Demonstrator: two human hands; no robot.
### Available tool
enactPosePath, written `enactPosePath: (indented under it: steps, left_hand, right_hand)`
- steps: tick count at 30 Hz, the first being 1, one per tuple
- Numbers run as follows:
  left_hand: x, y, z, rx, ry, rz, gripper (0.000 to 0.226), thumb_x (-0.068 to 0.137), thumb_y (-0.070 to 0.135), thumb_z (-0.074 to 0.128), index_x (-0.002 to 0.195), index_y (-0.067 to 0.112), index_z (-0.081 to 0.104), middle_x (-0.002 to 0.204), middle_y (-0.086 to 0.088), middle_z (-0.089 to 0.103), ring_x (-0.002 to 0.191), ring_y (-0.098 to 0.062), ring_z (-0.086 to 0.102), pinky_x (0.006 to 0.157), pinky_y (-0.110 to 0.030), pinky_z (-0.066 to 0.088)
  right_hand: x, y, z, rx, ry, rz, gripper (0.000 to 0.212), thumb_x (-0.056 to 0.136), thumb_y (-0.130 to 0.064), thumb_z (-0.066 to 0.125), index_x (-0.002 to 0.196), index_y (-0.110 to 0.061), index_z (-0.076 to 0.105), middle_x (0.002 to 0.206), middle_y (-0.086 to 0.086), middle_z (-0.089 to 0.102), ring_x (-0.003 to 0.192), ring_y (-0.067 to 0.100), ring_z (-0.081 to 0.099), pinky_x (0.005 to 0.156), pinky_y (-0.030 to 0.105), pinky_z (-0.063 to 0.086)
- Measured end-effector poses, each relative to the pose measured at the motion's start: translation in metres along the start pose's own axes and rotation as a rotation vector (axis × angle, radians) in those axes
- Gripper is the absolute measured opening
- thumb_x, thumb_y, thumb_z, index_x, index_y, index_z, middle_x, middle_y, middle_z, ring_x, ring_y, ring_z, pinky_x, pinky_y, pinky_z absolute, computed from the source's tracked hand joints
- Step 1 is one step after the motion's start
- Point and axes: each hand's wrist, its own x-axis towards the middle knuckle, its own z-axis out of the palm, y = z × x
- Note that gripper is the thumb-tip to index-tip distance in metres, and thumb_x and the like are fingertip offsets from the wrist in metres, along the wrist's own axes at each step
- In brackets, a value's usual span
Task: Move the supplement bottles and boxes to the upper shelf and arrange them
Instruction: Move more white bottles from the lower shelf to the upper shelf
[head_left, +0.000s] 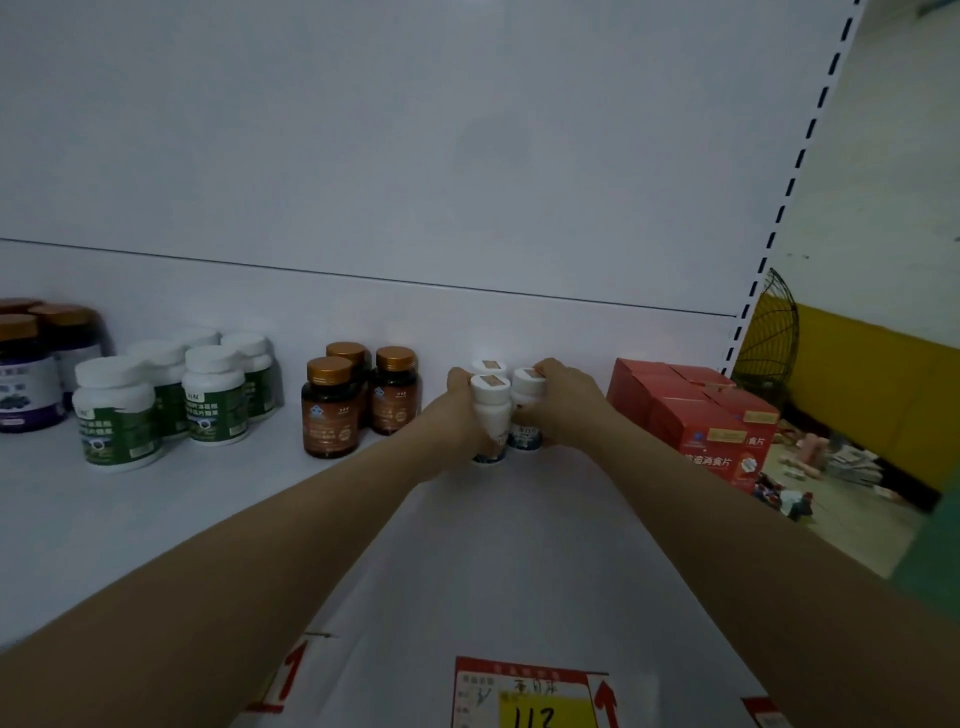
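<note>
Left hand (456, 411), right hand (565, 402): outstretched, curled.

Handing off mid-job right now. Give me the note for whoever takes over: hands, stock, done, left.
Left grip holds the front-left white bottle, upright on the shelf.
Right grip holds the front-right white bottle beside it; the rear white bottle stands behind them.
Done: purple-label bottles, green-label bottles, brown bottles and red boxes stand grouped along this shelf.
Left: square the white trio, let go. Any stock still below is out of view.
</note>
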Motion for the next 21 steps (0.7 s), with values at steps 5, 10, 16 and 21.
enactPosePath:
  steps: [5, 10, 16, 21]
  left_hand:
    - [0.003, 0.000, -0.006, 0.096, -0.025, -0.020, 0.072, 0.082, 0.014, 0.069, 0.132, 0.007, 0.018, 0.120, -0.016, 0.053, 0.102, -0.023, 0.054, 0.089, -0.037, 0.048]
    - [0.001, 0.001, -0.007, 0.148, -0.027, -0.049, 0.061, 0.082, 0.015, 0.070, 0.133, 0.006, 0.037, 0.128, -0.013, 0.052, 0.109, -0.026, 0.053, 0.085, -0.028, 0.042]
    - [-0.003, 0.006, -0.006, 0.153, -0.044, -0.076, 0.056, 0.081, 0.012, 0.069, 0.129, 0.004, 0.042, 0.126, -0.014, 0.054, 0.101, -0.023, 0.053, 0.087, -0.031, 0.046]
    - [-0.024, 0.015, -0.007, 0.260, 0.009, -0.091, 0.053, 0.083, 0.015, 0.069, 0.127, 0.003, 0.043, 0.124, -0.013, 0.053, 0.114, -0.027, 0.054, 0.079, -0.024, 0.042]
  right_hand:
    - [0.007, 0.001, -0.003, 0.027, -0.019, 0.022, 0.054, 0.078, -0.015, 0.071, 0.122, -0.004, 0.042, 0.119, 0.017, 0.055, 0.098, 0.027, 0.056, 0.081, 0.037, 0.052]
    - [0.009, 0.004, -0.001, -0.036, -0.022, -0.002, 0.055, 0.079, -0.011, 0.069, 0.126, -0.005, 0.042, 0.124, 0.018, 0.050, 0.096, 0.026, 0.052, 0.068, 0.026, 0.043]
    - [0.003, 0.010, 0.010, 0.110, 0.036, 0.022, 0.087, 0.072, -0.008, 0.076, 0.141, -0.013, 0.024, 0.132, 0.020, 0.043, 0.106, 0.030, 0.056, 0.081, 0.025, 0.040]
    - [-0.008, 0.001, 0.002, 0.115, 0.003, 0.041, 0.101, 0.070, -0.008, 0.080, 0.147, -0.016, 0.015, 0.139, 0.017, 0.036, 0.117, 0.030, 0.051, 0.086, 0.026, 0.041]
